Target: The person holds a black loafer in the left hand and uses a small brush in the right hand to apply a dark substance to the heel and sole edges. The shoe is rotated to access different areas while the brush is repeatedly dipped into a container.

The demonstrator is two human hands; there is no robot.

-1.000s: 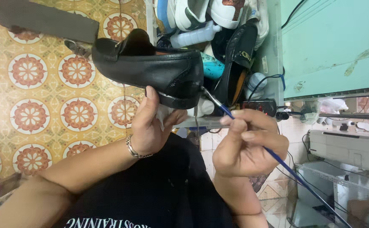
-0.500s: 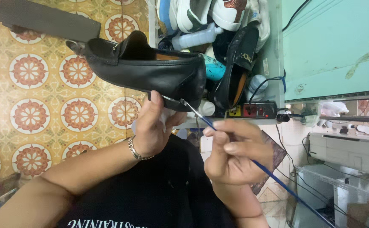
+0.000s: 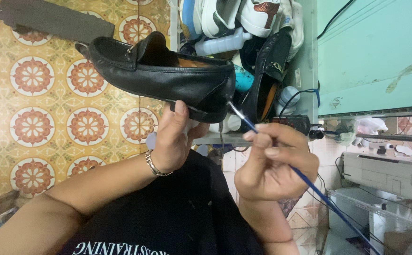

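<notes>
A black leather loafer (image 3: 163, 75) is held up in front of me, sole side toward my palm, heel end to the right. My left hand (image 3: 170, 139), with a metal bracelet on the wrist, grips the shoe from below at the heel, thumb against the sole edge. My right hand (image 3: 272, 160) pinches a thin blue-handled paintbrush (image 3: 281, 160). Its bristle tip touches the back edge of the heel near the sole.
A second black loafer (image 3: 269, 71) stands among white sneakers (image 3: 258, 14) and plastic bottles (image 3: 220, 45) on a shelf behind. A black power strip (image 3: 293, 123) with cables lies at right. Patterned floor tiles (image 3: 31, 118) are at left, a grey box (image 3: 385, 172) at right.
The shoe has shifted slightly left and down. My right hand has moved the brush tip along the heel edge, closer to the back of the heel.
</notes>
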